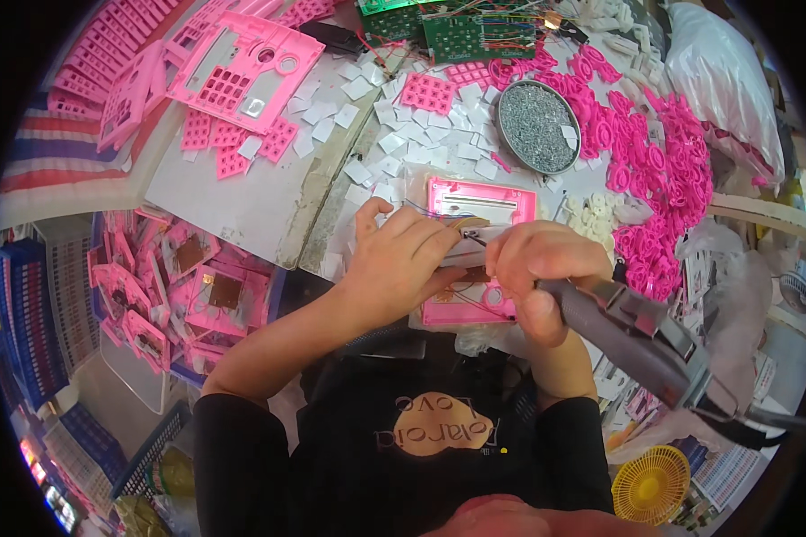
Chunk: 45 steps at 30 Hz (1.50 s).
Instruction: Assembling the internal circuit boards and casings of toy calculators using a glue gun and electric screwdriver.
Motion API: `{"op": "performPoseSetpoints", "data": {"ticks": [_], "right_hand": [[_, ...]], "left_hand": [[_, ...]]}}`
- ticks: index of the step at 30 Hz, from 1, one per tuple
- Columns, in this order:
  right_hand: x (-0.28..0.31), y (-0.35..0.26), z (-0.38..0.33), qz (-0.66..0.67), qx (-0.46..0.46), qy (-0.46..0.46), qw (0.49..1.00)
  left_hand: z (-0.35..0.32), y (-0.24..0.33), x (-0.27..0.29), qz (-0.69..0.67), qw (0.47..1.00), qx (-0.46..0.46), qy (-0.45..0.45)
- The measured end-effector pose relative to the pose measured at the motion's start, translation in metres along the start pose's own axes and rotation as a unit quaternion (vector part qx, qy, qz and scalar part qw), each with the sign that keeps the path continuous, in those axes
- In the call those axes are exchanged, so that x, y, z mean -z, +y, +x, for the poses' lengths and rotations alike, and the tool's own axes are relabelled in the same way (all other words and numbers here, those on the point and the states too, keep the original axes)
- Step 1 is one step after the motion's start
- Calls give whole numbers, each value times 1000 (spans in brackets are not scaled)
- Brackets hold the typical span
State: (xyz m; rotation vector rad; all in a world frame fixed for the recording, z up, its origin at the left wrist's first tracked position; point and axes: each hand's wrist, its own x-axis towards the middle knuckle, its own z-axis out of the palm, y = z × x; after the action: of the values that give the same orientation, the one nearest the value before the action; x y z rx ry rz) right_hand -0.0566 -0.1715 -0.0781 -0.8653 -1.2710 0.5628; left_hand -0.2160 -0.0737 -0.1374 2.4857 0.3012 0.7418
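A pink plastic casing (457, 312) lies on the table in front of me, with a slotted silvery panel in its far half. My left hand (401, 261) grips a light grey part (461, 255) over the middle of the casing, and thin wires show beside its fingers. Wrapped in my right hand (551, 264) is a dark grey electric screwdriver (631, 331), slanting from lower right toward the casing. Its tip points at the grey part near my left fingertips. Whether a screw sits under the tip is too small to tell.
A round tray of small screws (537, 125) stands beyond the casing, beside a heap of pink rings (663, 197). White squares (403, 134) and pink keypads (427, 93) litter the table. Green circuit boards (479, 38) lie at the back. Pink housings (215, 291) fill a bin at left.
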Motion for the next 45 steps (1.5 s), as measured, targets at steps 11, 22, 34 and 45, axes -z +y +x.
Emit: {"op": "performPoseSetpoints", "data": {"ticks": [11, 22, 34, 45], "right_hand": [[-6, -3, -4, -25, 28, 8, 999], [-10, -3, -3, -53, 53, -3, 997], [-14, 1, -1, -76, 69, 14, 995], [-11, 3, 5, -81, 59, -5, 995]], "left_hand": [[-3, 0, 1, -1, 1000, 1, 1], [-4, -1, -2, -15, 1000, -8, 24], [-5, -2, -4, -11, 999, -14, 34], [-4, -1, -6, 0, 999, -21, 35]]}}
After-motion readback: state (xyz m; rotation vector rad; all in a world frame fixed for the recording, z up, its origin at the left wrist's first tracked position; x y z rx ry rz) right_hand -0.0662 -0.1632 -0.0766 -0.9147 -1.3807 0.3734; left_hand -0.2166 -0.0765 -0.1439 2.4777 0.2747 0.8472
